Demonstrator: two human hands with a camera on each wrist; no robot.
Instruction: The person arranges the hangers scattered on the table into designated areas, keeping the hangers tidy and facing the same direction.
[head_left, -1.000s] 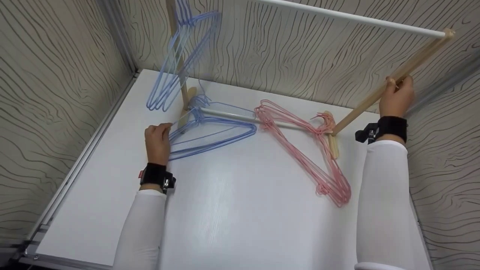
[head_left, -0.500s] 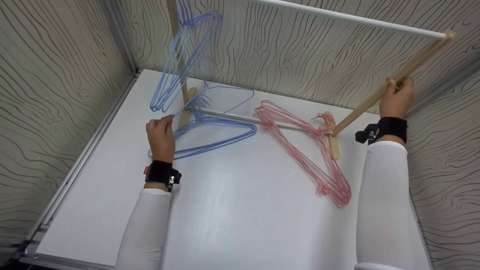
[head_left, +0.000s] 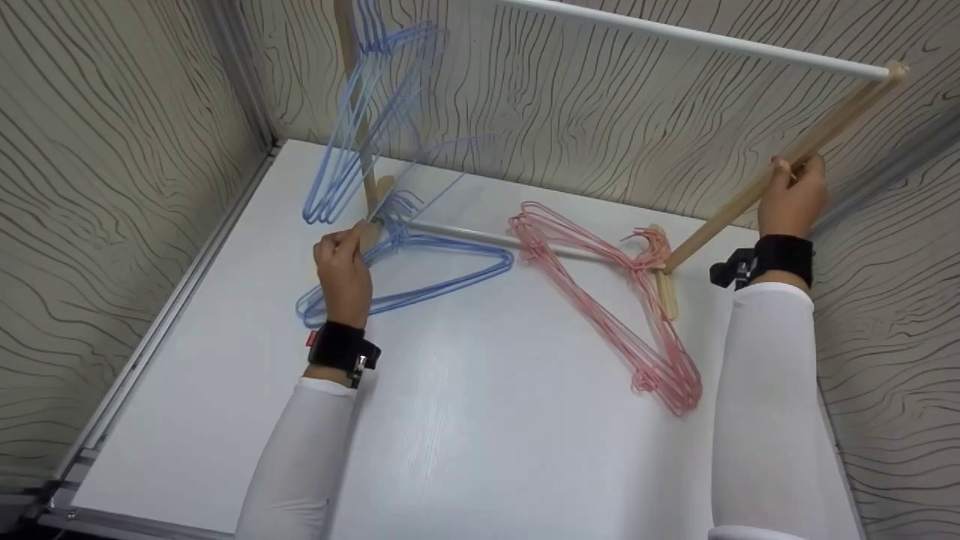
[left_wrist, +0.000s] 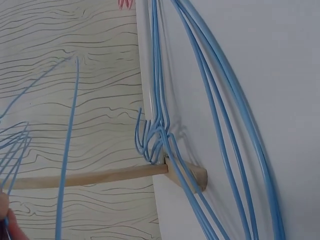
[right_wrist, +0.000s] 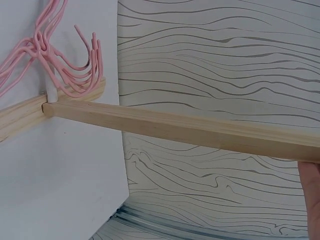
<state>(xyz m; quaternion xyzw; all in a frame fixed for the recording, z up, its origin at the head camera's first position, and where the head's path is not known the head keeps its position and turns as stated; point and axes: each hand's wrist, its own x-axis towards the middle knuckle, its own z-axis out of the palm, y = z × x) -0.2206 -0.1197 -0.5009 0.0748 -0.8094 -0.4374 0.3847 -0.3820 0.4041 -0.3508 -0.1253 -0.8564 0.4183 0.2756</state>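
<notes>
My left hand [head_left: 345,262] pinches one blue wire hanger [left_wrist: 68,140] by its end, raised over the table on the left. Its far side is blurred in the head view. Just below it, a bunch of blue hangers [head_left: 394,236] lies near the rack's left foot. Other blue hangers [head_left: 373,45] hang at the top left, close to the left wooden post. My right hand [head_left: 795,191] grips the right wooden post [head_left: 720,223] of the rack about midway up. Pink hangers [head_left: 679,397] lean in a bunch by that post's foot.
A white upper bar [head_left: 697,35] runs between the posts, and a lower white bar [head_left: 465,231] joins their feet. The rack stands on a white table [head_left: 487,420]. Wood-grain patterned panels [head_left: 585,105] close in the back and sides.
My left hand has moved right and upward, lifting the pinched blue hanger away from the bunch on the table. My right hand stays on the post.
</notes>
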